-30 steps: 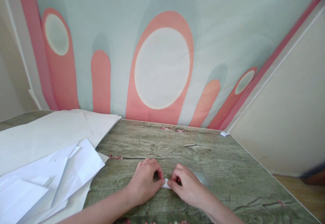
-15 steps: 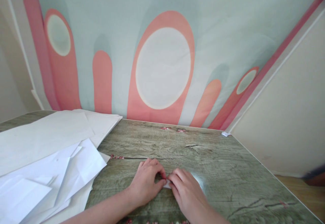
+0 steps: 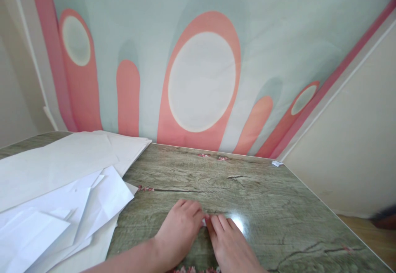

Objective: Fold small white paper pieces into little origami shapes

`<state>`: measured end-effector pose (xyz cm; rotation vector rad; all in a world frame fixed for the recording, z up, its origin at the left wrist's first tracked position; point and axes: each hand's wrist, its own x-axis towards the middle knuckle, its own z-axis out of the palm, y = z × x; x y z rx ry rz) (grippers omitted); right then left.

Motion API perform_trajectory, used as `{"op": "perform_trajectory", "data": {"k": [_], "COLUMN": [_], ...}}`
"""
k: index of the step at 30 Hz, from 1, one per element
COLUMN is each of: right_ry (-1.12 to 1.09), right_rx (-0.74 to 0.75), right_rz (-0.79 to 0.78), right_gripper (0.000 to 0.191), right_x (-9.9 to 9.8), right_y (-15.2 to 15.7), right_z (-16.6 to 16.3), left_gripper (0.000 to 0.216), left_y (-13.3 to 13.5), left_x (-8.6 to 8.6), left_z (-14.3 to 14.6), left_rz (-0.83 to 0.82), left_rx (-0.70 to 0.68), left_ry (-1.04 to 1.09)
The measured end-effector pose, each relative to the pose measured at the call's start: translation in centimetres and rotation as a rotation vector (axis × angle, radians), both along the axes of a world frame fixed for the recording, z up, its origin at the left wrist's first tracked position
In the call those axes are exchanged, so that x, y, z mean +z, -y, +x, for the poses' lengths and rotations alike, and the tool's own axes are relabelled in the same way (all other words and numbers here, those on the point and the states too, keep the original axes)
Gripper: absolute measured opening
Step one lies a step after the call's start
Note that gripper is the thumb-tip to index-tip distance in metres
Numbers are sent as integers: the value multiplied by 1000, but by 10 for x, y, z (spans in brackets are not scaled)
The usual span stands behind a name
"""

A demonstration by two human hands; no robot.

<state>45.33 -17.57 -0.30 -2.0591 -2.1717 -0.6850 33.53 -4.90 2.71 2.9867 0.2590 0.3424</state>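
Low over the wood-patterned table [image 3: 272, 207], my left hand [image 3: 182, 229] and my right hand [image 3: 227, 240] meet fingertip to fingertip. Between them a tiny bit of white paper [image 3: 203, 222] shows; the fingers cover most of it. My left fingers are curled and closed on the paper from the left. The right fingers lie close together and press at its other end. How the paper is folded cannot be made out.
On the left lie large white sheets [image 3: 62, 157] with smaller loose white papers [image 3: 111, 194] on top. A small white scrap [image 3: 277, 163] rests at the table's far right corner. Behind the table stands a wall covering [image 3: 148, 58] with pink shapes.
My left hand has turned over more, hiding its thumb, and my right fingers have flattened out. Less of the white paper shows between them. The view has shifted slightly.
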Motion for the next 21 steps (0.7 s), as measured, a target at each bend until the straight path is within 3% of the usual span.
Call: {"op": "perform_trajectory", "data": {"k": [2,5,10,16,21], "right_ry": [-16,-45,-54,-50,7], "right_rx": [4,8,3,4,30], "right_rz": [23,32,34,3,23], "right_gripper": [42,42,47,44,41], "right_x": [-1,-3,-6,-2,-5], "right_y": [0,0,0,2,8], "right_z": [1,2,1,5,11], "left_gripper": [13,21,37,23,21], "left_y": [4,10,14,14,13], "left_x": [-3,-13,-23,-18,-29], "left_z": [-3,-7,-11,-5,-3], "left_rz": [160,294,334,335,368], "left_rx": [-84,-102,-112,-119,-97], "left_ry": [-54,-84,-114,-176,-153]}}
